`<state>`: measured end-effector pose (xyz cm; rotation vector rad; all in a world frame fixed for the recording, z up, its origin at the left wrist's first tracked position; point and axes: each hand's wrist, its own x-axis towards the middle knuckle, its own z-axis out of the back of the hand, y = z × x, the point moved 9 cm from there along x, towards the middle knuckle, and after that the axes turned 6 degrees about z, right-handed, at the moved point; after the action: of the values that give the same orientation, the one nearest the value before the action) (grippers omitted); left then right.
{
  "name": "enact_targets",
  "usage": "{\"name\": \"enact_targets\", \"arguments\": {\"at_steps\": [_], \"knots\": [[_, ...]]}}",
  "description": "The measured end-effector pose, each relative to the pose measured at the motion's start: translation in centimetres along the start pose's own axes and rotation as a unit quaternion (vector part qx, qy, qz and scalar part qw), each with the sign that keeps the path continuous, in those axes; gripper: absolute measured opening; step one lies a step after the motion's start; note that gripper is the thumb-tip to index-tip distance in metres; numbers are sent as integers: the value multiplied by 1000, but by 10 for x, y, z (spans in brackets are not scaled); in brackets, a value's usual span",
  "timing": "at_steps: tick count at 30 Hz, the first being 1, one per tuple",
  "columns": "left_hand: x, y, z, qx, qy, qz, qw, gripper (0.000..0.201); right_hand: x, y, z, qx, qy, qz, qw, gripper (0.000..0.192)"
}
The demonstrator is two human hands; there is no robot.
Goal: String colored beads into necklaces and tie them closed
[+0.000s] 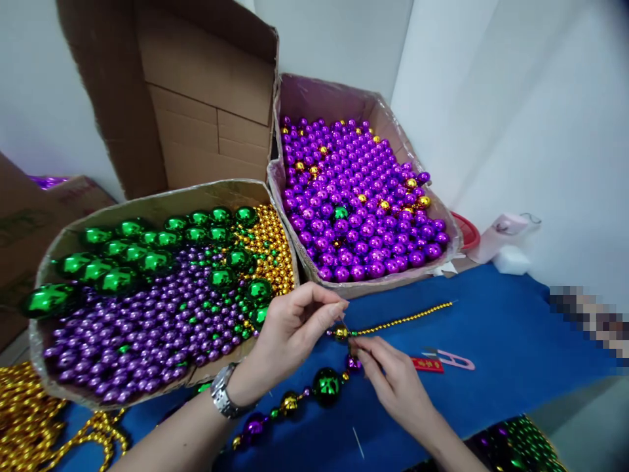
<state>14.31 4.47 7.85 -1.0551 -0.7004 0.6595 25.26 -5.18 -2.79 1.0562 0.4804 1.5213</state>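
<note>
While pinching glossy round beads, left hand [289,331], right hand [393,380], slim gold strand [403,320]

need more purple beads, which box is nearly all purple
The right-hand box, at the back: almost solid purple. The left box also mixes in green and gold.

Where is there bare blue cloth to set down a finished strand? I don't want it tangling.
Free: the blue cloth right of the gold bead string, beyond the small clippers. A narrower strip lies below the right hand. Crowded: the mixed bead box, purple bead box and gold strands.
</note>
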Motion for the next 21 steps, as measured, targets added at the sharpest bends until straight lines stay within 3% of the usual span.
{"name": "enact_targets", "arguments": {"at_steps": [4,8,11,13,15,18,21], "knots": [[-2,6,6,-29,-5,33,999,15,-1,-8,-11,23,16,-2,1000,21],[-8,26,-2,-77,-20,37,996,27,0,-21,8,57,-45,-53,996,20],[-21,46,-45,39,68,-1,997,46,-2,-32,18,142,-88,-113,979,22],[-34,63,-83,153,147,-28,977,62,-4,-34,17,198,-100,-129,966,23],[-44,80,-111,235,179,-31,955,73,-9,-36,18,234,-125,-138,954,23],[-53,103,-131,346,173,-9,922,79,-21,-46,30,274,-191,-163,928,24],[-63,121,-139,434,183,0,882,78,-35,-70,52,313,-261,-202,891,28]]}}
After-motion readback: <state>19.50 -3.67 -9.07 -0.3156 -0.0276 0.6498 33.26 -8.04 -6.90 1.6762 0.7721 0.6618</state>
